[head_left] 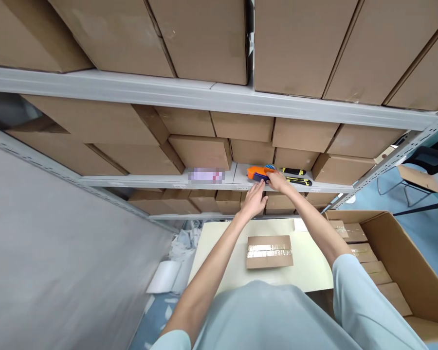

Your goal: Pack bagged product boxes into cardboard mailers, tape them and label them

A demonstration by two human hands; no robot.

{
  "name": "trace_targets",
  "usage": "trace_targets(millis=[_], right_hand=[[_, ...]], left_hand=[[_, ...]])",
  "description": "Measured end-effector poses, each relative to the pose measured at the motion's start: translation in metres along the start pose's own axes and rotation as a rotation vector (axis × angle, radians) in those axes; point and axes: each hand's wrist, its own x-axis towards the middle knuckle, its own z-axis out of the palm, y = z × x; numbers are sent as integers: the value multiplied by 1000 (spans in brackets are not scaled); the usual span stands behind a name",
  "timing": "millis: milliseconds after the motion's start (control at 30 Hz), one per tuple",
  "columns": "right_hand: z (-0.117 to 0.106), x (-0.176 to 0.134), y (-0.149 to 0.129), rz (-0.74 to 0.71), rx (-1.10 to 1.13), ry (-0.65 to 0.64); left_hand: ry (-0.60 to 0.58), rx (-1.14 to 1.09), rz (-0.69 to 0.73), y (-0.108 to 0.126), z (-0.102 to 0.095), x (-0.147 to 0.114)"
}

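the right hand (276, 181) grips the tape dispenser (254, 173) (left hand (254, 200) loosely extended, empty); a sideways drag could knock the cutters (299, 181) down.

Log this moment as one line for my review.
Right hand: on orange tape dispenser | Left hand: fingertips at its near edge, contact unclear | Shelf: dispenser, black-and-yellow cutters | Table: taped box

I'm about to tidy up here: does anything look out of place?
Yes: crumpled white scraps lie heaped left of the table, and loose bits dot the floor, like uncollected litter. The taped box shows no obvious damage.
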Motion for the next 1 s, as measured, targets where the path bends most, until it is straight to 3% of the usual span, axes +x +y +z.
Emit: trace_targets(millis=[367, 500, 600, 667, 833, 900, 1000], right_hand=[[21, 28, 1, 51, -9, -51], [34, 9, 16, -27, 97, 160], [61, -36, 38, -35, 238, 359], [92, -79, 53, 33, 351, 394], [193, -200, 63, 303, 656, 253], [230, -238, 58, 414, 753, 183], [268, -276, 48, 489, 869, 116]], left_hand=[[-10, -110, -83, -12, 33, -33], [1, -127, -113, -18, 47, -56], [33, -142, -192, -38, 63, -101], [42, -152, -316, -51, 78, -143], [-17, -190, -645, -53, 120, -242], [-61, -202, -713, -43, 132, -263], [-100, -193, -758, -30, 142, -271]])
